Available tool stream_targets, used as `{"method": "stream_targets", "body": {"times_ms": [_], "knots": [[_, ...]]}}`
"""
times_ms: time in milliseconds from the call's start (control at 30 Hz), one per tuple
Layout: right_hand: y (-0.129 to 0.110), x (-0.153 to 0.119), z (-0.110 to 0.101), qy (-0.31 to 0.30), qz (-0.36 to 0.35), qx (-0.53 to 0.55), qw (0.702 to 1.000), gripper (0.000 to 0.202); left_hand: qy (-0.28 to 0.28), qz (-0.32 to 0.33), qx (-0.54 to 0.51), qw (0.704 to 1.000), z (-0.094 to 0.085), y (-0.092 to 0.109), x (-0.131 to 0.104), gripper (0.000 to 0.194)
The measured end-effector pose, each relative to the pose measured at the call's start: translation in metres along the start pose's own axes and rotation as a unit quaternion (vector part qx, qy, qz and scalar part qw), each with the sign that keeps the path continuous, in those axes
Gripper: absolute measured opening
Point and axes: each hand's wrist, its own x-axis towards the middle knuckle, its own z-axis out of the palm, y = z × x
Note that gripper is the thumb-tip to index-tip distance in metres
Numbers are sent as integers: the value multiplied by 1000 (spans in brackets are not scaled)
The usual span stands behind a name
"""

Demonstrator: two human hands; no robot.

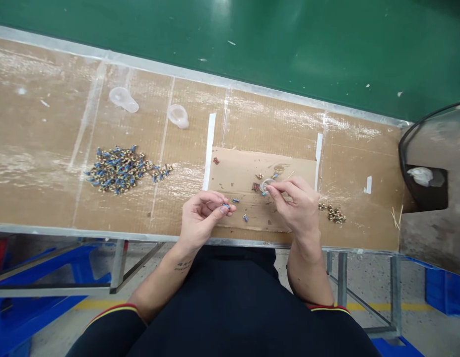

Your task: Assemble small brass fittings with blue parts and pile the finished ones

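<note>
My left hand (203,215) is closed in a pinch on a small blue-and-gold part (226,206), mostly covered by the fingertips. My right hand (295,203) is also closed, thumb and forefinger pressed together at the rim of a small clear cup (266,185). What those fingers hold is hidden. A thin wooden stick (291,174) shows just beyond the right forefinger; whether it is held I cannot tell. Between the hands, loose blue parts (245,218) lie on a stained cardboard sheet (230,171). Dark reddish pieces (255,187) sit beside the cup.
A large pile of blue-and-gold parts (118,171) spreads at left, below two clear plastic scoop-like pieces (124,99) (178,116). Right of my hand lies a smaller gold-brown pile (336,215). Thin sticks (397,217) lie near a grey metal box (453,198). A green surface (252,44) runs behind.
</note>
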Motion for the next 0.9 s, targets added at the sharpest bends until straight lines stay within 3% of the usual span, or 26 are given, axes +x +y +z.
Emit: {"method": "stream_targets", "body": {"times_ms": [433, 667, 900], "knots": [[1, 0, 3, 25, 26, 33, 999, 24, -26, -40, -52, 997, 5, -1, 1, 29], [-3, -10, -17, 155, 68, 9, 986, 23, -45, -59, -82, 994, 3, -3, 1, 24], [-35, -24, -17, 216, 23, 143, 966, 13, -68, -94, -112, 987, 13, -8, -3, 16]]}}
